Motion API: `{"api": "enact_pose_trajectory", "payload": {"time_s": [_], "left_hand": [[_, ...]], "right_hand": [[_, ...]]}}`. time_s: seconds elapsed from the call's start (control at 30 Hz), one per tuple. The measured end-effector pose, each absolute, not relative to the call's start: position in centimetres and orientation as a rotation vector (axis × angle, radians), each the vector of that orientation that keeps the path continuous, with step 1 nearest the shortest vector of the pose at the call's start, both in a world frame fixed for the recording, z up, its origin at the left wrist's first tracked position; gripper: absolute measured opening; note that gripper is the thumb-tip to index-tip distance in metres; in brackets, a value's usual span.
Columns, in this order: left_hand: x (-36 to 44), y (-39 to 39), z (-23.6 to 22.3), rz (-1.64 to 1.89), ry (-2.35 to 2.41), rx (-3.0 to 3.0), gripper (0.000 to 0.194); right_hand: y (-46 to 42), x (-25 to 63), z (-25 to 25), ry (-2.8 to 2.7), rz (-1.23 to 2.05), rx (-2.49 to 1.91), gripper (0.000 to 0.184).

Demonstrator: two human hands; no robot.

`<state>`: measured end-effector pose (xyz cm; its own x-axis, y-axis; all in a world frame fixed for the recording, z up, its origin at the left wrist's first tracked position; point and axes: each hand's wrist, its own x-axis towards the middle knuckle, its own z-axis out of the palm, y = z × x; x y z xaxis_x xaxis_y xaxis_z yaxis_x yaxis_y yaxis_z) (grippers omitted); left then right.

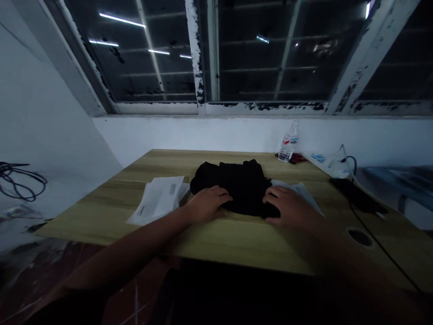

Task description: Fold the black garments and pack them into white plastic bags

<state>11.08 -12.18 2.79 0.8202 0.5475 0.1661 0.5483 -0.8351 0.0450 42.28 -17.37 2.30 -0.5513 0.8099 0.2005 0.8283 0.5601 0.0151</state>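
Currently, the black garment [238, 185] lies bunched on the surface [216, 243] straight ahead, its long axis apparently running side to side. The left hand [207, 204] and right hand [287, 208] rest equally near on its near edge, fingers [221, 195] spread open, not gripping.

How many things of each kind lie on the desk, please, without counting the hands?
Black cloth garment: 1
White paper packets: 2
Plastic water bottle: 1
Small red object: 1
Flat black object: 1
White item with blue mark: 1
Cables: 2
Total: 9
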Motion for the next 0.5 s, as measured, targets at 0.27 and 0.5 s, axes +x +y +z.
{"api": "enact_pose_trajectory", "payload": {"time_s": [0.27,0.5], "left_hand": [[10.8,-10.2,2.3,-0.639,-1.216,-3.102,0.037],[9.1,-9.5,2.2,-0.858,-1.491,-2.951,0.034]], "right_hand": [[-18.4,43.6,4.2,-2.476,-0.033,-1.467,0.010],[-19.0,46.2,3.9,-2.627,0.191,-1.507,0.004]]}}
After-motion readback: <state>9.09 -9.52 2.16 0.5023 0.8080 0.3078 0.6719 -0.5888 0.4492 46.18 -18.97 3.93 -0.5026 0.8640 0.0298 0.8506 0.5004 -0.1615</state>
